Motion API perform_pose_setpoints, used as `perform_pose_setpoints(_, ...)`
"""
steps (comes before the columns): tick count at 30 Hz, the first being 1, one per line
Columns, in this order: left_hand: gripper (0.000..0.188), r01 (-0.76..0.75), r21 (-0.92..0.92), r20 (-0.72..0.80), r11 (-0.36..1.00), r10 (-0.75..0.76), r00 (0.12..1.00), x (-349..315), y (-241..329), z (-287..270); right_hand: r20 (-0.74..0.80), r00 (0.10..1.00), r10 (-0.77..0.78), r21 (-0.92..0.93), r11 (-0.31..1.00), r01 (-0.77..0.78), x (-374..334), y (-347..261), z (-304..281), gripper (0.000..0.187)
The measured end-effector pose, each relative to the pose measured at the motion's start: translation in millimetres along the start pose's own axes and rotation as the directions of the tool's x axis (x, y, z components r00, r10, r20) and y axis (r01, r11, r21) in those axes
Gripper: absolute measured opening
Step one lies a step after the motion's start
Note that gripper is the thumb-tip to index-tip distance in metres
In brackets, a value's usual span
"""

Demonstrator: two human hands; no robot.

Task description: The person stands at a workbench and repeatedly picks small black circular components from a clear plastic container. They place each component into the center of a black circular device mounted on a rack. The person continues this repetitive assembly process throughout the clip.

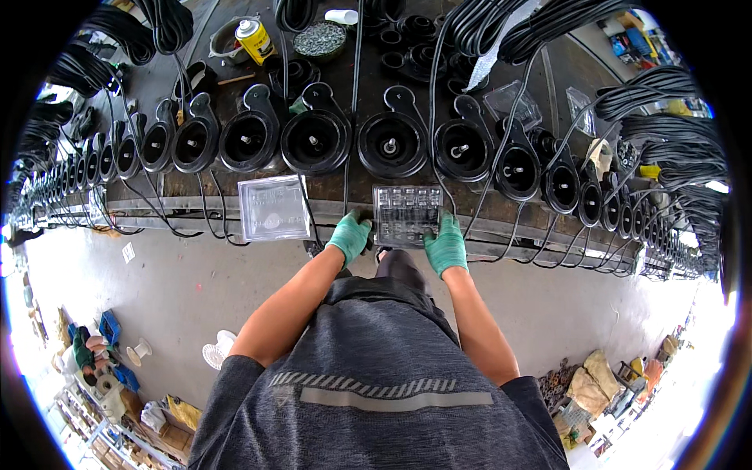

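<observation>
Both my hands wear green gloves and are at the workbench's near edge. Between them is a clear plastic compartment box [407, 207], its small cells showing from above. My left hand [352, 236] is closed at the box's left side, fingers partly hidden. On the opposite side, my right hand [446, 246] grips the near right corner, thumb over the rim. A clear square plastic lid or shallow tray [274, 208] lies left of my left hand. Just beyond the box stands a round black housing [392, 149] with a metal post in its middle, one of a long row.
Black cables hang in coiled bundles [548, 31] above the bench and loop down past its edge. Farther back are a yellow spray can [256, 41], a bowl of small metal parts [319, 39] and black rings. Behind me, a person [84, 352] is near blue crates at lower left.
</observation>
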State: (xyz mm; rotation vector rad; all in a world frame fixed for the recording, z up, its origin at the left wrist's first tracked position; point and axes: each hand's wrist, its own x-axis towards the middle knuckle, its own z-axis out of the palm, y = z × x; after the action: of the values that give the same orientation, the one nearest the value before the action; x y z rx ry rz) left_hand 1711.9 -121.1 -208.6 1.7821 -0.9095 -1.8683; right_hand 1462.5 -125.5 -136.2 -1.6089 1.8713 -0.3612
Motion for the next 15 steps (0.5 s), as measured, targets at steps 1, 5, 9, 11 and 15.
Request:
perform_pose_setpoints(1, 0.037, 0.052, -0.127, 0.035, 0.991, -0.048, 0.998, -14, 26, -1, -0.003, 1.0, -0.017, 0.035, 0.999, 0.018, 0, 3, -1, 0.062)
perform_pose_setpoints(5, 0.032, 0.084, -0.31, 0.188, 0.947, -0.026, 0.982, -35, 37, -18, -0.064, 0.978, -0.198, -0.166, 0.969, 0.185, -5, -6, -4, 0.048)
perform_pose_setpoints(9, 0.023, 0.059, -0.313, 0.242, 0.948, 0.019, 0.97, -46, 50, -24, 0.144, 0.941, -0.307, -0.321, 0.885, 0.338, -14, -74, -14, 0.046)
perform_pose_setpoints(11, 0.022, 0.075, -0.375, 0.263, 0.924, 0.028, 0.964, -47, 54, -23, 0.324, 0.915, -0.242, -0.347, 0.869, 0.352, -20, -104, -10, 0.053)
perform_pose_setpoints(15, 0.024, 0.061, -0.527, 0.278, 0.848, 0.104, 0.955, -29, 28, -18, 0.479, 0.878, 0.014, -0.397, 0.895, 0.202, -2, -135, -6, 0.056)
